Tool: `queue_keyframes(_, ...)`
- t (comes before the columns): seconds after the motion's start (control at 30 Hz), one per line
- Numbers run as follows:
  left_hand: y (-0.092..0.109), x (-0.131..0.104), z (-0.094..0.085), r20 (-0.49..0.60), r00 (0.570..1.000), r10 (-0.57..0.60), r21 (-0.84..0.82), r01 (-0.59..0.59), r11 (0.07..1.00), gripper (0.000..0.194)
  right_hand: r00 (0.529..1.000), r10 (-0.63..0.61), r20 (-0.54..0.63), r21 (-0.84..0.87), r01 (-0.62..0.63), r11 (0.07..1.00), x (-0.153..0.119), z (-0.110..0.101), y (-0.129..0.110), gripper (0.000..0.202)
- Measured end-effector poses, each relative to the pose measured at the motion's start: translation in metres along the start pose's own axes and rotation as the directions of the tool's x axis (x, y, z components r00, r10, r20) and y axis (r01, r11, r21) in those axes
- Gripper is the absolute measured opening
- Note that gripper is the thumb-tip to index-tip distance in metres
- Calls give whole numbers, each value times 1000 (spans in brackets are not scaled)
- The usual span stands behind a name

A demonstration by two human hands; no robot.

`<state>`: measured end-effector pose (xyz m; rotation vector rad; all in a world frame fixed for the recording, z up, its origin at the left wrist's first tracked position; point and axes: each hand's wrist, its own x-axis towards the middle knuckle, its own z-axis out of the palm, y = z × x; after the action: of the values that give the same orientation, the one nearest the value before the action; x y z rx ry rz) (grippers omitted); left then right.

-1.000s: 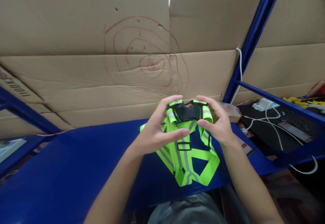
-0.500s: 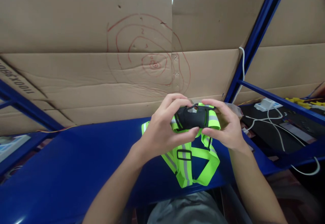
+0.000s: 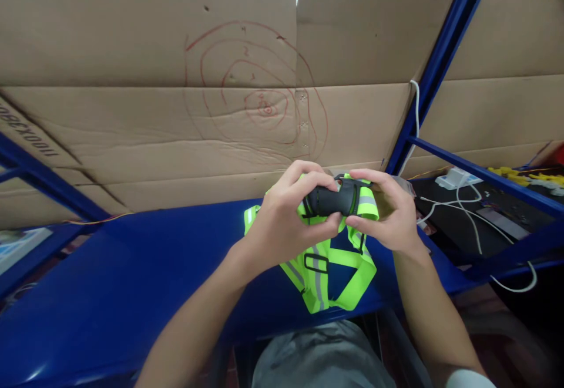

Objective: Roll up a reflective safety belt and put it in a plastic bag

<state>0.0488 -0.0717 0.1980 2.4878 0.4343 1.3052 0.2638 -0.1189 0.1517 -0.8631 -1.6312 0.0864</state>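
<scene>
Between my two hands is a black plastic side-release buckle, its halves fitted together. My left hand grips the buckle's left end, thumb below and fingers above. My right hand pinches its right end the same way, where the strap passes through. Fluorescent yellow-green reflective straps with grey stripes hang below the hands onto the blue tabletop. A black strap adjuster sits on one of them. Part of the buckle is covered by my fingers.
Cardboard panels with red rings drawn on them stand behind the blue table. A blue metal post rises at right. Beyond it lie white cables, a power strip and yellow items.
My left fingertips have come down onto the top of the buckle, where a dark loop showed before. The view has shifted slightly; the hands stay in nearly the same place.
</scene>
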Motion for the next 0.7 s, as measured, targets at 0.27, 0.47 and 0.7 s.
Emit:
queue_keyframes(0.27, -14, -5, -7, 12, 1000, 5, -44, -4, 999, 43, 998, 44, -53, 50, -41, 998, -4, -3, 12, 63)
queue_keyframes(0.47, -13, -2, -19, -23, 998, -65, 62, 66, 996, 54, 992, 95, -88, 88, -87, 992, -1, -7, 15, 62)
queue_keyframes(0.7, -30, -6, -47, -281, 937, -205, -135, 173, 976, 40, 869, 225, -442, 207, -146, 968, 7, -31, 32, 54)
